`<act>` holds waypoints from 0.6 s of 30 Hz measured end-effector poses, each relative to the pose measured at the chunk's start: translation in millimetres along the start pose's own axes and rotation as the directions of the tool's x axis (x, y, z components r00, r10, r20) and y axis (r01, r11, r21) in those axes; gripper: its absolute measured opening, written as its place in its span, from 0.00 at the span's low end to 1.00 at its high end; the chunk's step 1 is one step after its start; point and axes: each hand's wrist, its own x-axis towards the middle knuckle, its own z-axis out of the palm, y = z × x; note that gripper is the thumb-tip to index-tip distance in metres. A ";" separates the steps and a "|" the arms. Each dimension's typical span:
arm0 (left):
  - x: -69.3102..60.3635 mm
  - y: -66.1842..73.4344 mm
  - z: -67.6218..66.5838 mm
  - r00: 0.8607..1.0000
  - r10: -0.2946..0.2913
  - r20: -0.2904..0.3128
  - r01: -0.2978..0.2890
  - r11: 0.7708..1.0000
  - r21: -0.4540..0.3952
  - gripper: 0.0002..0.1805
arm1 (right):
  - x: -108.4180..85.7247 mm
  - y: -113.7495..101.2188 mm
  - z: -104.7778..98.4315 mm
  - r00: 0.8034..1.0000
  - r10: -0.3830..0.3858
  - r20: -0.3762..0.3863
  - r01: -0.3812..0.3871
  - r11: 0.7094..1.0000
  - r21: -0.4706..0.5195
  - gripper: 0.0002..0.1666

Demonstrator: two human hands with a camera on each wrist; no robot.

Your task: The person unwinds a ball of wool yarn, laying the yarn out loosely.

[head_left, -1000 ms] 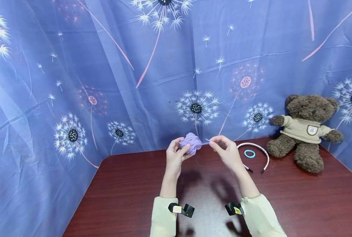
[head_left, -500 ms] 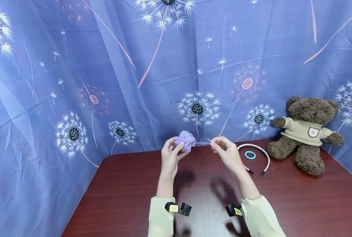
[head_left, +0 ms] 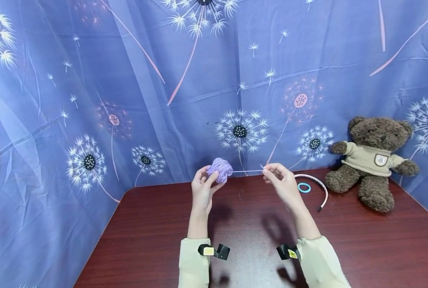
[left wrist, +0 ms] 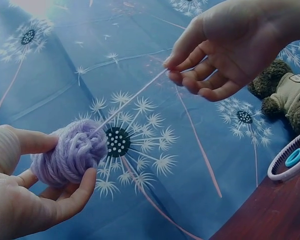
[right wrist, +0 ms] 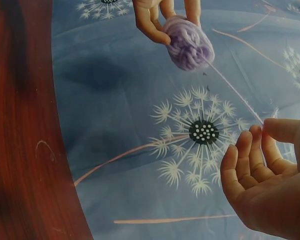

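A small ball of lilac yarn (head_left: 220, 170) is held up above the far part of the table by my left hand (head_left: 202, 190). In the left wrist view the thumb and fingers curl round the yarn ball (left wrist: 72, 152). One strand of yarn (head_left: 248, 171) runs taut from the ball to my right hand (head_left: 284, 186). In the right wrist view, thumb and index finger of the right hand (right wrist: 270, 175) pinch that strand, and a short loose tip sticks out past them. The other right fingers are bent and hold nothing.
On the dark red table (head_left: 242, 240), right of my right hand, lie a pale headband (head_left: 320, 186) and a turquoise ring (head_left: 304, 187). A brown teddy bear (head_left: 372, 164) in a beige shirt sits at the back right. Behind hangs a blue dandelion-print curtain (head_left: 185, 132).
My left hand has moved left with the yarn ball, and my right hand slightly right with the strand's end. The stretch of strand between them has grown longer.
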 end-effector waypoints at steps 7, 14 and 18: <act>1.5 1.5 -4.5 1.000 0.013 -0.015 -0.013 1.000 -0.003 0.14 | 3.5 3.0 -10.2 0.999 0.020 -0.038 -0.020 1.000 0.008 0.04; 2.6 3.4 -8.2 1.000 0.015 -0.027 -0.015 1.000 0.012 0.15 | 6.6 7.1 -20.4 0.996 0.028 -0.080 -0.024 0.999 0.048 0.08; 3.6 5.4 -11.2 0.999 0.023 -0.034 -0.023 1.000 0.013 0.15 | 7.7 8.1 -26.2 0.994 0.020 -0.110 -0.010 0.995 0.097 0.07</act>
